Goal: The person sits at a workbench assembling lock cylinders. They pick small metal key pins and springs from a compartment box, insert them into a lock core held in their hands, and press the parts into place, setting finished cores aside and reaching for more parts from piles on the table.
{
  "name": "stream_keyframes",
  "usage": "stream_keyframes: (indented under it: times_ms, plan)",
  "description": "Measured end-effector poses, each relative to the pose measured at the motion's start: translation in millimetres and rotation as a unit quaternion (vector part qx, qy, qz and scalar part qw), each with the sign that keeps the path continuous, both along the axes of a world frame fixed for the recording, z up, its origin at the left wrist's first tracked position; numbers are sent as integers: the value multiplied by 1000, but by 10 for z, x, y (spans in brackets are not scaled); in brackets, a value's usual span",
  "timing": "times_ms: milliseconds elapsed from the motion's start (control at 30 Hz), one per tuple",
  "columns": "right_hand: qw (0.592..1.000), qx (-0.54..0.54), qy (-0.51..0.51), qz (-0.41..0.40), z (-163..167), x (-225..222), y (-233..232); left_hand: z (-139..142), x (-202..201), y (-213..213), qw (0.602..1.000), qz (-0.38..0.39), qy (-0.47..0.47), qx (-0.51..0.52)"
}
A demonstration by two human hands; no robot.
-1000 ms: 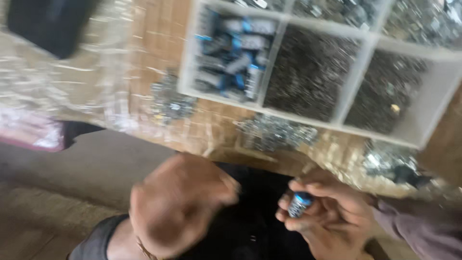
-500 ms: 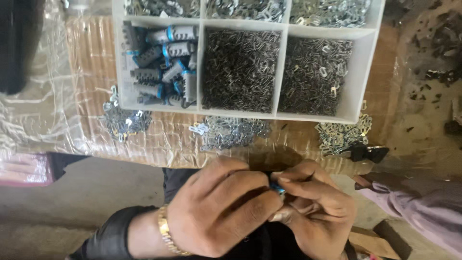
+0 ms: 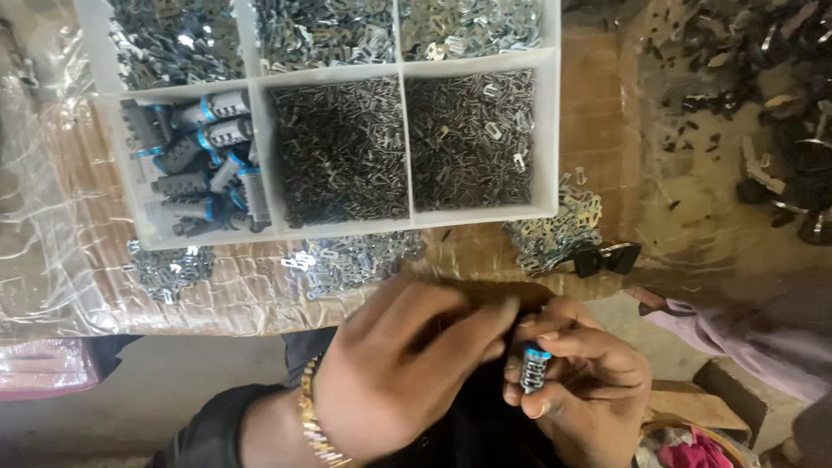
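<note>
Right hand (image 3: 581,386): I see it curled around a small grey cylinder with a blue band (image 3: 535,368), thumb and fingers pinching it upright.
Left hand (image 3: 407,368): fingers pressed together, tips touching the top of the cylinder; I cannot tell whether they hold anything. A gold bracelet (image 3: 314,425) sits on the wrist.
Cylinder position: below the table edge, in front of the dark clothing.
Tray: a white divided tray (image 3: 546,130) lies on the table above the hands.
Tray contents: like cylinders (image 3: 199,165) in the left compartment; small dark metal parts (image 3: 338,147) beside them.
Table: loose silver clips (image 3: 347,260) lie just below the tray.
</note>
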State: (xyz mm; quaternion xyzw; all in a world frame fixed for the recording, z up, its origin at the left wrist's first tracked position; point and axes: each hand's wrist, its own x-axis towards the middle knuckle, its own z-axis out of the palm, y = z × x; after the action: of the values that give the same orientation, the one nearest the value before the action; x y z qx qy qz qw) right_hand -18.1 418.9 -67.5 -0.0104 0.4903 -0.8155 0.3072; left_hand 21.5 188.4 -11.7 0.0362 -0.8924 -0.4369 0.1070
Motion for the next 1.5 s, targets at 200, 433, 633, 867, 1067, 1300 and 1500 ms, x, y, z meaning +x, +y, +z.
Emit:
stream_keyframes:
  times_ms: [200, 433, 633, 867, 1067, 1300, 1500]
  plan:
    - [999, -33, 20, -6, -38, -103, 183, 163, -253, -50, 993, 24, -13, -117]
    - [998, -15, 55, 6, -21, -182, 187, -61, -25, 8, 977, 1, 18, -214]
    - [999, -8, 33, 26, -23, -120, 94, -268, 245, -175, 980, -65, 109, -156]
    - [999, -17, -30, 33, 37, -9, -119, 77, 546, -202, 960, 209, -45, 183]
    - [996, -45, -35, 67, 93, -74, -273, 40, 900, -274, 906, 213, 1, 366]
    - [995, -26, -37, 88, 126, -131, -331, 38, 672, -327, 987, 121, 9, 102]
    - [996, -19, -34, 77, 134, -108, -333, 94, 414, -195, 996, 71, 43, 29]
